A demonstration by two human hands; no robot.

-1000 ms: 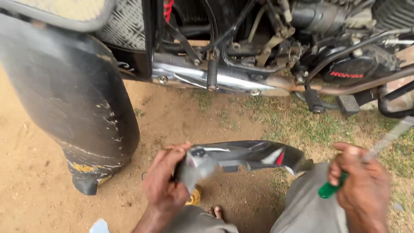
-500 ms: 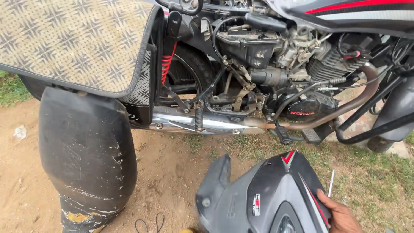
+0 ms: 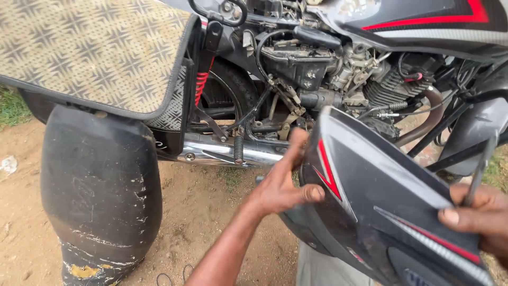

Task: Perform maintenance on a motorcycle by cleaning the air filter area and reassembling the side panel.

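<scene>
Side panel point(image 3: 381, 196): dark grey/black plastic w/ red stripes, pointed top edge, dusty, held tilted just in front of the motorcycle engine point(image 3: 338, 74). Left hand point(image 3: 283, 182) grips panel's left edge, thumb on the face, fingers behind. Right hand point(image 3: 479, 214) clamps panel's right edge, also pinching a thin metal tool point(image 3: 479, 169). Black rear mudguard point(image 3: 100, 190) well left of engine, on dirt.
</scene>
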